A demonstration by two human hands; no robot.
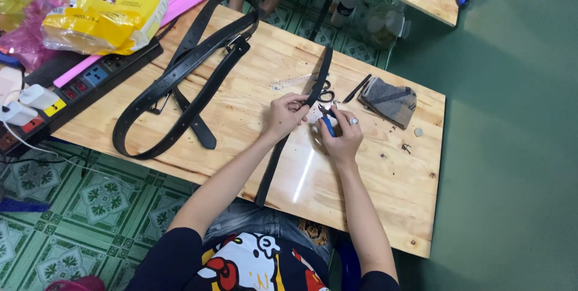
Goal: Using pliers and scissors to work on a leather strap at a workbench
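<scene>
Belt [317, 83] pinched in L hand [288, 113], R hand [342, 135] gripping blue-handled pliers [327, 123], jaws hidden.

The surface [373, 200] is pale, knotted wood with a smooth finish that throws a bright glare streak near the hands. The narrow belt strap [318, 80] and the coiled belts [180, 86] are black, leather-like material with a dull sheen; their buckle parts look metallic, though small. The pliers [327, 123] carry glossy blue plastic grips, the folded cloth [390, 101] is matt grey, and the yellow bag [102, 8] is shiny plastic.
</scene>
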